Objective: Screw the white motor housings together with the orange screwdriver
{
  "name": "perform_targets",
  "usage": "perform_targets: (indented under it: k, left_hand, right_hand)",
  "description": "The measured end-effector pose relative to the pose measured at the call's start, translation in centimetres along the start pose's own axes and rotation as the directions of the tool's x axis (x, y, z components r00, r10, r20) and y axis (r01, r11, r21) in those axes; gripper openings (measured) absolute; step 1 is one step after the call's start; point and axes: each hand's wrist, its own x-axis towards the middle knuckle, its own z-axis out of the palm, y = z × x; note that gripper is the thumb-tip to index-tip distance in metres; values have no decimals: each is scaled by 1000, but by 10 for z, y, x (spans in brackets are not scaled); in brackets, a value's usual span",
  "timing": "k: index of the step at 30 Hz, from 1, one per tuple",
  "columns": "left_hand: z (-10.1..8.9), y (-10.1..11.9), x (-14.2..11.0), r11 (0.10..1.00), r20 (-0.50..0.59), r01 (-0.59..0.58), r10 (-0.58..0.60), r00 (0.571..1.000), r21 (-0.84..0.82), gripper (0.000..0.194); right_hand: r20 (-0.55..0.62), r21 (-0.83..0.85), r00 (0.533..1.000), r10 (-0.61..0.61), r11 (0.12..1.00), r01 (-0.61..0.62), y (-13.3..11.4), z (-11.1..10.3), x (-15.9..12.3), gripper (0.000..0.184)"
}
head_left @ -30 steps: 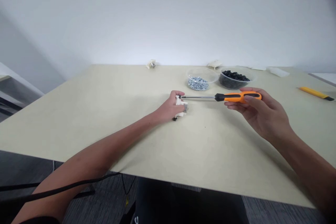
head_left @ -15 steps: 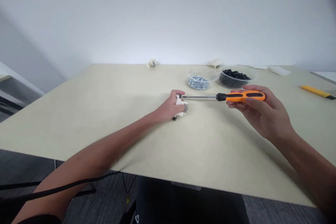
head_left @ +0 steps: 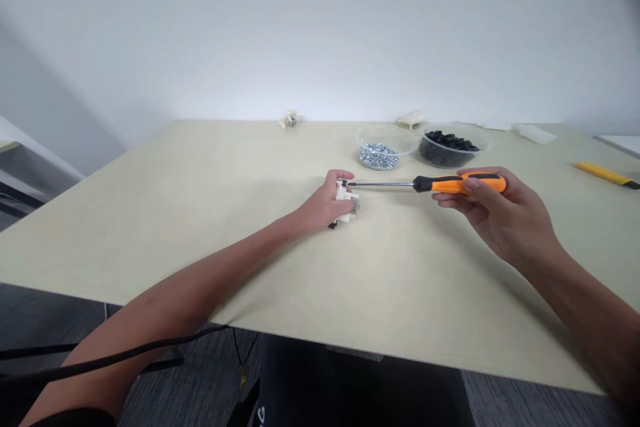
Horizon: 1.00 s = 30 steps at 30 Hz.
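Observation:
In the middle of the table my left hand (head_left: 324, 203) is closed on a small white plastic part (head_left: 345, 215) with a grey metal piece and black bits at its ends. My right hand (head_left: 515, 217) grips the orange and black handle of a screwdriver (head_left: 440, 184). Its thin shaft lies level and points left, with the tip at the black bit on the upper end of the white part. The fingers of my left hand partly cover the part, so how the tip sits there is too small to make out.
A clear tub of small silvery screws (head_left: 379, 156) stands behind my hands, beside a tub of black pieces (head_left: 447, 149). Two more whitish parts lie near the wall, one at left (head_left: 289, 120), another at right (head_left: 411, 120). A yellow utility knife (head_left: 605, 175) rests at the far right.
The screwdriver's handle has turned a little in my right hand, and my thumb has shifted on it. My left hand and the white part stay in place.

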Motion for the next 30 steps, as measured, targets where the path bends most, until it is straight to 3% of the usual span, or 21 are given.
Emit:
perform_targets:
  k: [8,13,30]
  left_hand:
    - [1,2,0,1000,11,-2,2,1000,9,55]
    - [2,4,0,1000,9,25,-25,1000,8,58]
    - [5,5,-2,995,12,-10,9,1000,102,56]
  right_hand:
    - [-14,-29,998,-54,998,53,-2,5,-1,25]
    - [95,39,989,-114,993,111,-3,4,-2,30]
    - [-81,-21,995,-57,998,55,1,6,2,25]
